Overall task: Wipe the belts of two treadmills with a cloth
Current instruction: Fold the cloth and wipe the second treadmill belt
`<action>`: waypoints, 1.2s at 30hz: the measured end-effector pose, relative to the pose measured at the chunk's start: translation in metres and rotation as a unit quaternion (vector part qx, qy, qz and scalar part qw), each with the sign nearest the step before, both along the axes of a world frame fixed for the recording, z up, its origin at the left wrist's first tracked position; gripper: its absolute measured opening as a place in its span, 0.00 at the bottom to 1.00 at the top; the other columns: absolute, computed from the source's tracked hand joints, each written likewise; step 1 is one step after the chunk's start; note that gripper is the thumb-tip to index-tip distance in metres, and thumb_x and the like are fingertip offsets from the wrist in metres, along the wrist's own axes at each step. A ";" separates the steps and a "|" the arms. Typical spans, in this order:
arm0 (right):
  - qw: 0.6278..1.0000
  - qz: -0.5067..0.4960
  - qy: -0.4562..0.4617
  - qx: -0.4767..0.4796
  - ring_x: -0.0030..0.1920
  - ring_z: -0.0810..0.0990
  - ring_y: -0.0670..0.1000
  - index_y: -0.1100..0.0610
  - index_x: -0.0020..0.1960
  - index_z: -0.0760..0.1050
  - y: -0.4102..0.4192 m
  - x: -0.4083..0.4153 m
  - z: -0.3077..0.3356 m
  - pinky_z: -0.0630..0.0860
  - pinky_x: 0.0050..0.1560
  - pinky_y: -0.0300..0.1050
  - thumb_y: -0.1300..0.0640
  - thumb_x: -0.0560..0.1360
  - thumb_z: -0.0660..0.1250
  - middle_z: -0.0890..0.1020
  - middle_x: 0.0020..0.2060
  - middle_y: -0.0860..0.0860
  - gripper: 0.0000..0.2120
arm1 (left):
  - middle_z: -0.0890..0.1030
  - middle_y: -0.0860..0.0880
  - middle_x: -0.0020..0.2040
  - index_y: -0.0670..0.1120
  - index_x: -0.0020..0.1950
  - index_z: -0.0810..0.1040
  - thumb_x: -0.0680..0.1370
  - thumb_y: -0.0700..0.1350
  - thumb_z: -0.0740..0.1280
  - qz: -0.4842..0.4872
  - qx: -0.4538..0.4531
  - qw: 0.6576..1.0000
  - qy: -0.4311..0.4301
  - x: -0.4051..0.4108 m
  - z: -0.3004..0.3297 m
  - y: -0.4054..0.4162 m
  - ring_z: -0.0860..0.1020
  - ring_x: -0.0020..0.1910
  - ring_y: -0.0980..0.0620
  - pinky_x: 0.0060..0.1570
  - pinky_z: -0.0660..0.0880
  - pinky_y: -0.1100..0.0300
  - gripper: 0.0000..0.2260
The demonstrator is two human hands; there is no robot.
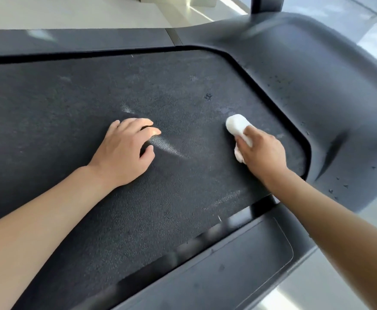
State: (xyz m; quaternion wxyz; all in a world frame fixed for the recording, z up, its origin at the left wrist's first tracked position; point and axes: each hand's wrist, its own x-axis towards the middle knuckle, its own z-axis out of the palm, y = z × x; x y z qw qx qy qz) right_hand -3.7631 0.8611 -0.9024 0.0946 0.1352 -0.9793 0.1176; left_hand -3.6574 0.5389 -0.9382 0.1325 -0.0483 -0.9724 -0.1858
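Observation:
A dark, rough treadmill belt [71, 104] fills most of the view. My right hand [262, 151] grips a small bunched white cloth [236, 125] and presses it on the belt near its right end. My left hand [124, 151] rests on the belt's middle with fingers slightly bent, holding nothing. Pale streaks and dusty patches mark the belt around both hands.
A grey plastic motor cover [317, 74] curves round the belt's right end, speckled with dark drops. A dark side rail [239, 260] runs along the near edge. A black upright post [265, 4] rises at the top right. Pale floor lies beyond.

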 end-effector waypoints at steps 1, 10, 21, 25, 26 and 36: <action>0.999 0.034 -0.002 -0.005 0.41 0.78 0.58 0.55 0.44 0.69 -0.013 0.017 0.000 0.69 0.38 0.49 0.42 0.80 0.64 0.76 0.37 0.48 0.17 | 0.78 0.48 0.68 0.49 0.67 0.81 0.77 0.51 0.59 0.000 -0.002 1.000 0.002 0.000 0.000 0.000 0.74 0.69 0.44 0.69 0.68 0.37 0.21; 0.893 0.444 -0.068 -0.025 0.43 0.76 0.56 0.56 0.49 0.78 -0.096 0.152 -0.004 0.72 0.40 0.51 0.47 0.81 0.63 0.77 0.41 0.50 0.12 | 0.78 0.47 0.68 0.48 0.66 0.81 0.77 0.51 0.58 -0.016 0.001 1.000 -0.001 0.001 0.004 -0.001 0.75 0.68 0.42 0.69 0.69 0.37 0.21; 0.990 -0.142 -0.017 -0.006 0.45 0.81 0.63 0.56 0.45 0.71 0.040 -0.048 0.006 0.77 0.45 0.54 0.41 0.78 0.53 0.80 0.40 0.55 0.19 | 0.77 0.49 0.69 0.49 0.68 0.79 0.78 0.53 0.57 -0.001 0.004 1.000 -0.012 0.004 0.002 0.012 0.73 0.71 0.45 0.72 0.65 0.31 0.22; 0.999 -0.024 -0.032 -0.020 0.43 0.80 0.53 0.51 0.50 0.76 -0.016 0.004 0.007 0.68 0.41 0.45 0.43 0.80 0.65 0.80 0.39 0.47 0.11 | 0.77 0.49 0.70 0.49 0.67 0.79 0.77 0.53 0.58 0.002 0.000 1.000 -0.013 0.005 0.004 0.013 0.73 0.72 0.45 0.73 0.65 0.32 0.22; 0.997 0.029 -0.056 -0.037 0.40 0.79 0.46 0.47 0.49 0.75 -0.036 0.028 0.008 0.68 0.40 0.43 0.44 0.80 0.65 0.78 0.36 0.44 0.06 | 0.77 0.50 0.70 0.49 0.67 0.79 0.77 0.53 0.58 0.000 -0.001 1.000 -0.014 0.004 0.004 0.013 0.73 0.71 0.45 0.73 0.65 0.33 0.22; 0.989 0.136 -0.033 -0.047 0.46 0.81 0.54 0.52 0.48 0.76 -0.018 0.031 -0.007 0.78 0.45 0.49 0.39 0.79 0.62 0.81 0.42 0.47 0.17 | 0.77 0.50 0.70 0.50 0.68 0.79 0.78 0.54 0.57 -0.006 0.001 1.000 -0.027 0.005 0.006 0.011 0.73 0.72 0.45 0.74 0.64 0.35 0.23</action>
